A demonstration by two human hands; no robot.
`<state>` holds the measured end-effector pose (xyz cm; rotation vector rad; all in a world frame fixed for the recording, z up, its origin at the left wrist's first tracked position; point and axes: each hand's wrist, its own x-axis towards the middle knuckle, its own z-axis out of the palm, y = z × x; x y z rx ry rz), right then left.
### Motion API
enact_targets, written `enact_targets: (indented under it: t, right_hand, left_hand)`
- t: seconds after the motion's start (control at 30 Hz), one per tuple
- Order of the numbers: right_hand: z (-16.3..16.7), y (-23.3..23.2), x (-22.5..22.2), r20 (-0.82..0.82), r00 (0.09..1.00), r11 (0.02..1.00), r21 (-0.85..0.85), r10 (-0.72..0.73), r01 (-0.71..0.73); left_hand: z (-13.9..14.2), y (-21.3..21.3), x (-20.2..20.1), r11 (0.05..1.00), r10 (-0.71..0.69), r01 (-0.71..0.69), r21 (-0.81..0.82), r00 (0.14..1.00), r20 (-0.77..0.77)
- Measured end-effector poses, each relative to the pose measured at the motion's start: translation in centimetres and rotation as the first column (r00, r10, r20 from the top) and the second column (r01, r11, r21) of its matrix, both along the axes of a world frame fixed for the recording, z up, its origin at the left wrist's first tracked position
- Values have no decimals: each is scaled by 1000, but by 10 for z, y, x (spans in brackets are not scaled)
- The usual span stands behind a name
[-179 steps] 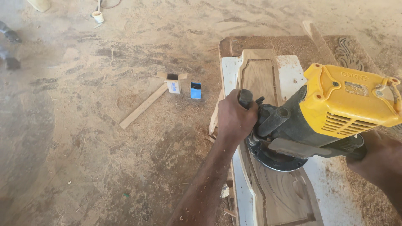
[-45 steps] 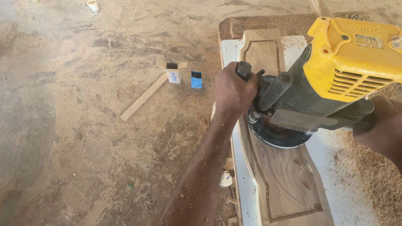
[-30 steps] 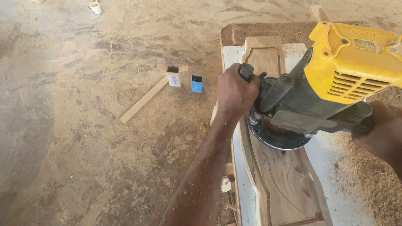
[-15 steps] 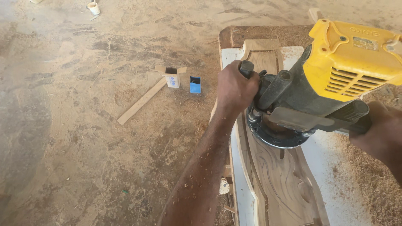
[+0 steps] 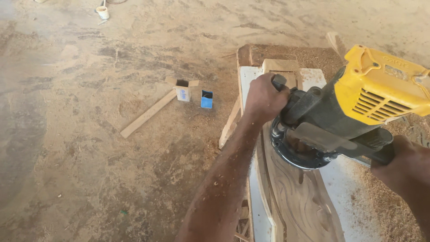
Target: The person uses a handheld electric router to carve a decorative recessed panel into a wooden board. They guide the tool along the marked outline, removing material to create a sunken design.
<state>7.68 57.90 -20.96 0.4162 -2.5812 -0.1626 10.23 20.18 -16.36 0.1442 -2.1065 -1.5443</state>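
Observation:
A yellow and black hand router [image 5: 358, 105] stands with its round base on a carved brown wooden panel [image 5: 298, 199]. My left hand [image 5: 264, 98] is closed around the router's left side handle. My right hand [image 5: 403, 163] grips the right handle, at the frame's right edge. The panel lies on a white board [image 5: 340, 188] dusted with wood shavings. The panel's near end is cut off by the frame.
The sawdust-covered floor [image 5: 112, 157] holds a loose wooden strip [image 5: 148, 114], a small open white carton [image 5: 182, 89] and a small blue carton [image 5: 207, 99]. A white cup-like object [image 5: 103, 11] sits far back. Another wooden strip [image 5: 229, 123] leans by the board's left edge.
The router has slid a little along the panel towards me, with both hands staying on its handles. My view has shifted slightly.

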Motion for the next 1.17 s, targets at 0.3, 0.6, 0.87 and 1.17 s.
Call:
enact_targets:
  t: [0.3,0.6,0.87,1.17]
  right_hand:
    - [-7,10,-23,156,959,928,-326,239,-178]
    - [11,-4,-26,218,892,891,-329,395,-314]
    - [23,-21,-19,209,907,909,-290,366,-300]
    - [18,-22,-28,252,877,889,-325,410,-323]
  left_hand:
    - [-7,10,-17,999,-24,25,20,999,-20]
    - [-5,12,-4,999,39,-37,34,998,-57]
    - [1,4,7,997,81,-81,-13,996,29]
    - [10,2,20,997,80,-81,17,996,41]
